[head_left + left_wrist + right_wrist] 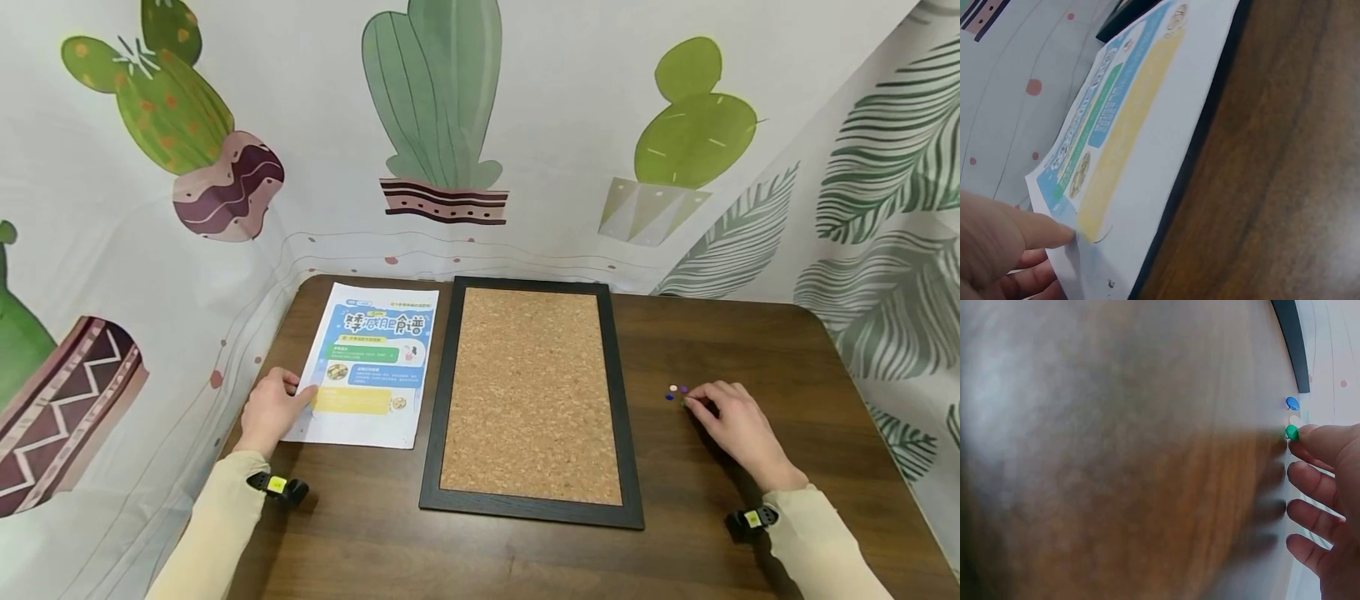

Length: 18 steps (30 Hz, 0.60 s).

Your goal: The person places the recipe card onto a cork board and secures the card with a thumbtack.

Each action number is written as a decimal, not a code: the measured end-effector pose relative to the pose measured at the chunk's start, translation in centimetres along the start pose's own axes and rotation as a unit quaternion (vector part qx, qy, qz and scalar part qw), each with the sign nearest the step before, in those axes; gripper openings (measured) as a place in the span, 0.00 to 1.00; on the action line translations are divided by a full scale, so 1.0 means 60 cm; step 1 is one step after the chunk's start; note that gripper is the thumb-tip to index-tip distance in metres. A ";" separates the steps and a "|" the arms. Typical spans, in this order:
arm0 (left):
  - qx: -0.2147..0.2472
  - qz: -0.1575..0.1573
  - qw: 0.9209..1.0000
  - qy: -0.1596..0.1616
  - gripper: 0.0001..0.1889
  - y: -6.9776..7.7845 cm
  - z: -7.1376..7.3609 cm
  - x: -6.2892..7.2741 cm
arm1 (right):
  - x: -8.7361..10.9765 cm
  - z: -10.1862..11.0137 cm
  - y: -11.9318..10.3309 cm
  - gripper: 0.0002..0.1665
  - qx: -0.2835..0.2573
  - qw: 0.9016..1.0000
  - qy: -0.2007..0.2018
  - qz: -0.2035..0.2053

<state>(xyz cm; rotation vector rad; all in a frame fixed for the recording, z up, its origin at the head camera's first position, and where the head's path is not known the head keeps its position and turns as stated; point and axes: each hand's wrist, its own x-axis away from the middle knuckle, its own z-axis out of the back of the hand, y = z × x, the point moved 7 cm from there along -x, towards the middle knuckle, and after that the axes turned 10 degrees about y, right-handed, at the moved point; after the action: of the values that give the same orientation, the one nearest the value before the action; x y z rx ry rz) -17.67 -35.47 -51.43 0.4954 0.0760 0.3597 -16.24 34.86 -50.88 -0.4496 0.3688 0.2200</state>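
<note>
My left hand (273, 408) grips the left edge of a printed paper sheet (360, 427), thumb on top and the other fingers underneath. In the left wrist view the sheet (1166, 150) stands a little off the table along its near edge, with a dark shadow below. My right hand (738, 421) pinches a green thumbtack (1292, 432) between thumb and index finger, low over the table. Close beside it lie a blue thumbtack (669, 397), a white one (673, 388) and a purple one (684, 389).
A cork board (532, 400) in a black frame (531, 515) lies flat between the hands, right of the sheet. The brown wooden table (765, 342) meets a cactus-print cloth (555, 125) at the back and sides.
</note>
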 end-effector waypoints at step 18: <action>0.115 0.038 0.990 -0.073 0.19 -0.019 0.000 -0.015 | 0.000 0.002 -0.007 0.05 -0.004 1.000 0.018 0.019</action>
<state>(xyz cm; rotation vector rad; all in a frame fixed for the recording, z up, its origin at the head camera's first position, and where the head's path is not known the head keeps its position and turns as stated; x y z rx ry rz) -18.17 -36.72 -51.99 0.7526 -0.0438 0.3898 -16.06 34.52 -50.63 -0.4547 0.4125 0.2495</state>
